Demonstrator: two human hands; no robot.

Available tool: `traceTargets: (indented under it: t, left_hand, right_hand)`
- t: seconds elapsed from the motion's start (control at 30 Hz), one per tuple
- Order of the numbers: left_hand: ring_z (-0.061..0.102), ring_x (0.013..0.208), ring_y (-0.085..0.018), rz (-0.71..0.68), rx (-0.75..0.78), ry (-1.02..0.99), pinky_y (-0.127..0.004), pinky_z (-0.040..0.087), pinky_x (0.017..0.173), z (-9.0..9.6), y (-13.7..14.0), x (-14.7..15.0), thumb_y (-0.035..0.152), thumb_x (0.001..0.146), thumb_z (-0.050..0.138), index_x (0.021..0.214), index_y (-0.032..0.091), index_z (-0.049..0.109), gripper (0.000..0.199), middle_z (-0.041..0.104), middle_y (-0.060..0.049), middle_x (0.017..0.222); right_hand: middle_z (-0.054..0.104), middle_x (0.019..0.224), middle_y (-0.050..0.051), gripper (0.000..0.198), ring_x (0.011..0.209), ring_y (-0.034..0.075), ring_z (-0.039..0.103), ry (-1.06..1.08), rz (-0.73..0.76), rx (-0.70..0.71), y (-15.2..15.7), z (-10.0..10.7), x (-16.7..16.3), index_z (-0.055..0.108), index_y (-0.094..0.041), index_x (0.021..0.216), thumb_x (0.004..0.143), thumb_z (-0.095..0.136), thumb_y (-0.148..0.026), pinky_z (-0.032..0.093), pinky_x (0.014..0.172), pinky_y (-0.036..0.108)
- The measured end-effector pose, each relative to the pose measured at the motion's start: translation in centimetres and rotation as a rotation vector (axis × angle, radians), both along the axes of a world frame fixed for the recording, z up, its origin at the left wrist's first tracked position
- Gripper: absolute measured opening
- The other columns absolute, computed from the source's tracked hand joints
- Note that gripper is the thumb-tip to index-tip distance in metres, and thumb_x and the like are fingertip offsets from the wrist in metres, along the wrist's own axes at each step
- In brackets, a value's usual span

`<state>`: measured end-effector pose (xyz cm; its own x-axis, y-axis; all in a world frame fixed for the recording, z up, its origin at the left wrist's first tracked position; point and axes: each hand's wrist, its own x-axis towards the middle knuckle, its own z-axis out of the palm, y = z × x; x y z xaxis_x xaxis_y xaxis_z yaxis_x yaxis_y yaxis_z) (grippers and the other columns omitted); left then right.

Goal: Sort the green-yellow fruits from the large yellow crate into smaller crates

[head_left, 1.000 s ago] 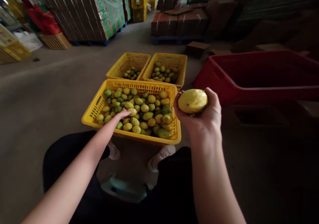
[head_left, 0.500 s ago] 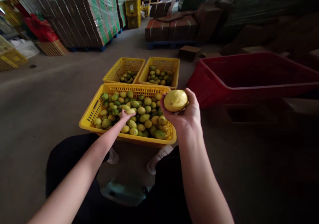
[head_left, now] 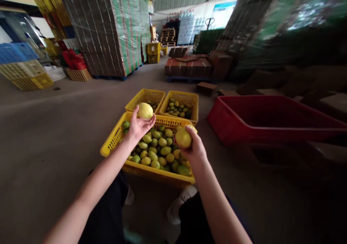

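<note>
A yellow lemon point(head_left: 145, 111) rests in my left hand point(head_left: 137, 127), raised over the far left part of the front crate, thumb and fingers curved round it. My right hand point(head_left: 195, 146) grips a second lemon point(head_left: 183, 138) above the crate's right side; another bit of yellow shows behind its fingers, but I cannot tell whether that is a separate fruit. Below both hands stands the yellow plastic crate point(head_left: 159, 175), holding many green and yellow lemons point(head_left: 165, 150). My forearms hide part of its left and right edges.
Behind the front crate are two more yellow crates, a left one point(head_left: 129, 105) and a right one point(head_left: 196, 108), both with lemons inside. A big red tub point(head_left: 225, 126) stands to the right. Wrapped pallet stacks point(head_left: 92, 30) and strapped cartons point(head_left: 199, 68) lie farther back.
My left hand has lifted a lemon up out of the front crate. The lemon in my right hand has turned and moved lower, nearer the crate. The view has tilted upward.
</note>
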<state>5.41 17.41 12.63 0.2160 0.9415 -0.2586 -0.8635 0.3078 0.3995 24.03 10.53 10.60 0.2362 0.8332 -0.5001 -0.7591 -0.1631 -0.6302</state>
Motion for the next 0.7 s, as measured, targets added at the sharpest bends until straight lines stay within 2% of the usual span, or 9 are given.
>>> traceTargets:
  t: [0.07,0.17,0.27,0.37,0.43,0.53,0.7]
  left_hand:
    - [0.070,0.081,-0.019,0.012,-0.022,-0.046,-0.030,0.065,0.072,0.6,-0.7,-1.0,0.041,0.094,0.061,0.120,0.012,0.066,0.039,0.069,-0.011,0.091]
    - [0.071,0.077,-0.018,0.033,-0.011,-0.012,-0.028,0.064,0.071,-0.3,-1.4,-2.2,0.033,0.095,0.059,0.113,0.015,0.067,0.027,0.071,-0.008,0.088]
    - [0.071,0.068,-0.017,0.017,-0.051,0.043,-0.027,0.062,0.060,-1.7,-2.0,-2.4,0.036,0.095,0.055,0.097,0.017,0.068,0.023,0.072,-0.006,0.081]
    - [0.069,0.060,-0.017,0.000,-0.097,0.067,-0.027,0.060,0.055,-2.5,-2.8,-1.9,0.039,0.092,0.056,0.085,0.015,0.067,0.027,0.070,-0.005,0.071]
    - [0.069,0.060,-0.018,0.028,-0.081,0.071,-0.028,0.060,0.057,-2.5,-3.0,-1.5,0.038,0.088,0.057,0.079,0.014,0.068,0.028,0.068,-0.005,0.066]
    - [0.069,0.060,-0.018,0.130,0.008,0.092,-0.028,0.059,0.060,-2.0,-2.9,-1.4,0.039,0.084,0.057,0.073,0.014,0.068,0.029,0.068,-0.005,0.064]
    - [0.068,0.061,-0.017,0.189,0.082,0.080,-0.026,0.057,0.062,-1.4,-2.8,-1.3,0.040,0.083,0.056,0.071,0.014,0.068,0.031,0.068,-0.005,0.065]
  right_hand:
    - [0.069,0.066,-0.002,0.030,0.053,0.015,0.064,-0.132,0.046,0.089,0.2,-0.4,-1.1,0.064,-0.020,0.083,0.067,0.085,-0.034,0.054,0.041,0.025]
    - [0.069,0.065,-0.001,0.043,0.058,0.019,0.067,-0.251,0.133,0.260,0.6,-0.5,-2.5,0.068,-0.019,0.082,0.059,0.090,-0.048,0.056,0.046,0.027]
    - [0.072,0.068,0.002,0.052,0.068,0.024,0.071,-0.276,0.184,0.376,1.2,-0.4,-4.0,0.071,-0.018,0.079,0.052,0.089,-0.059,0.060,0.054,0.032]
    - [0.074,0.072,0.005,0.051,0.075,0.027,0.072,-0.234,0.219,0.398,1.6,-0.8,-5.6,0.072,-0.019,0.077,0.057,0.082,-0.065,0.061,0.060,0.036]
    - [0.073,0.072,0.006,0.049,0.076,0.027,0.072,-0.256,0.173,0.390,1.9,-1.4,-6.5,0.073,-0.019,0.074,0.064,0.075,-0.067,0.060,0.063,0.037]
    - [0.074,0.074,0.004,0.044,0.078,0.025,0.070,-0.442,0.021,0.458,2.2,-2.2,-7.4,0.074,-0.019,0.075,0.072,0.072,-0.062,0.058,0.070,0.036]
    - [0.072,0.075,0.002,0.041,0.076,0.021,0.066,-0.741,-0.118,0.609,2.3,-1.0,-7.2,0.077,-0.017,0.082,0.080,0.070,-0.058,0.051,0.067,0.030]
